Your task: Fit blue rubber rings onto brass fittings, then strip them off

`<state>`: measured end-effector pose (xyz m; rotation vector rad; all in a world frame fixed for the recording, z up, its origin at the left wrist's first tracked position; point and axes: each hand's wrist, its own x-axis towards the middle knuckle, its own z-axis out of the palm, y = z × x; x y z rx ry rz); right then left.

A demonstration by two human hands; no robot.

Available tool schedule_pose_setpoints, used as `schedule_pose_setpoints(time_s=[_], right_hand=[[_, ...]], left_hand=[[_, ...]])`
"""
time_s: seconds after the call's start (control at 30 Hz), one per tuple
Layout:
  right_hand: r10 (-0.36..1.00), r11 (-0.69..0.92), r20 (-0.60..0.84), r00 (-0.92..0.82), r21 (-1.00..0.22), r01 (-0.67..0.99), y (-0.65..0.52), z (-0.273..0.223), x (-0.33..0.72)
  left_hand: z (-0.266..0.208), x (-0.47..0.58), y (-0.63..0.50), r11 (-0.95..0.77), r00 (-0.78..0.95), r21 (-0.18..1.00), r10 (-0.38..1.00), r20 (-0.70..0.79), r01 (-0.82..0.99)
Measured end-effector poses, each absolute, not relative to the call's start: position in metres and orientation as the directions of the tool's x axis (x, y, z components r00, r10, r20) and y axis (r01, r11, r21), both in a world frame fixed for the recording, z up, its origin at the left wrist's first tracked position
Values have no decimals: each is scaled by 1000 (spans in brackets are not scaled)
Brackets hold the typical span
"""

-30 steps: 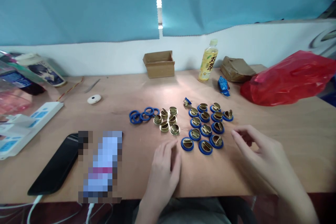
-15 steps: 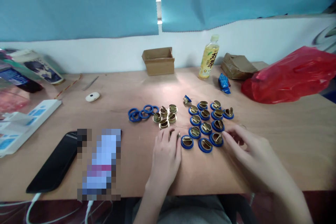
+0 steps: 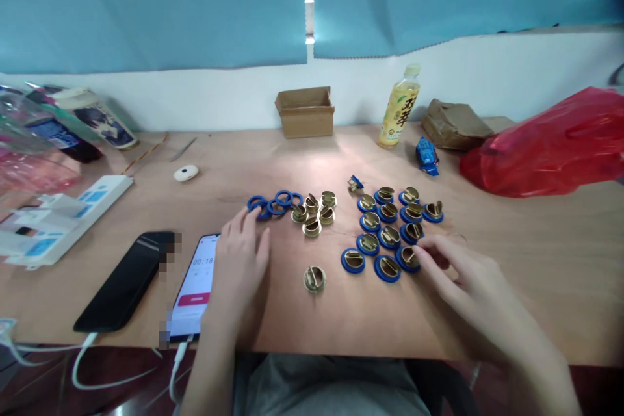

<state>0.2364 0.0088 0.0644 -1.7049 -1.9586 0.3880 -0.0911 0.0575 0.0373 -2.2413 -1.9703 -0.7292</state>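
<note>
My left hand (image 3: 242, 247) reaches over the blue rings (image 3: 277, 208), its fingertips at the nearest ring and its thumb held apart. Beside the rings several bare brass pieces (image 3: 312, 226), round with a bar across the top, stand in a cluster. One loose brass piece (image 3: 314, 279) lies alone nearer me. My right hand (image 3: 458, 273) is at the edge of a blue-ringed brass piece (image 3: 407, 260), thumb and index fingertips closed together on its rim. Its other fingers are curled and partly hidden. More blue-ringed brass pieces (image 3: 389, 237) sit in rough rows beside it.
A black phone (image 3: 121, 283), a lit phone (image 3: 192, 289) and a white power strip (image 3: 73, 224) are at the left. Behind stand an open cardboard box (image 3: 307, 122) and a yellow drink bottle (image 3: 400, 110). A red plastic bag (image 3: 546, 149) lies at the right.
My left hand has let go of a brass piece, which now lies on the table, and moved left to the blue rings. My right hand stays beside the blue-ringed pieces.
</note>
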Motion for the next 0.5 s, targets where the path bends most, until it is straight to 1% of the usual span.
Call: schedule_pose_setpoints(time_s=[0.1, 0.17, 0.23, 0.3, 0.43, 0.5], right_hand=[[978, 174, 188, -86, -527, 832, 6, 67, 234], [981, 158, 180, -71, -536, 829, 4, 70, 233], [983, 149, 169, -66, -540, 828, 3, 71, 232], [984, 154, 157, -80, -543, 826, 3, 72, 232], [988, 151, 121, -100, -559, 815, 3, 71, 230], [989, 145, 111, -100, -563, 813, 3, 70, 230]], left_hand=[[31, -101, 83, -210, 154, 163, 940, 304, 964], [25, -101, 91, -242, 202, 131, 944, 261, 961], [19, -99, 92, -258, 222, 117, 941, 256, 959], [16, -98, 90, -258, 217, 133, 940, 262, 957], [16, -96, 85, -241, 188, 206, 951, 246, 948], [17, -97, 85, -239, 185, 218, 953, 240, 946]])
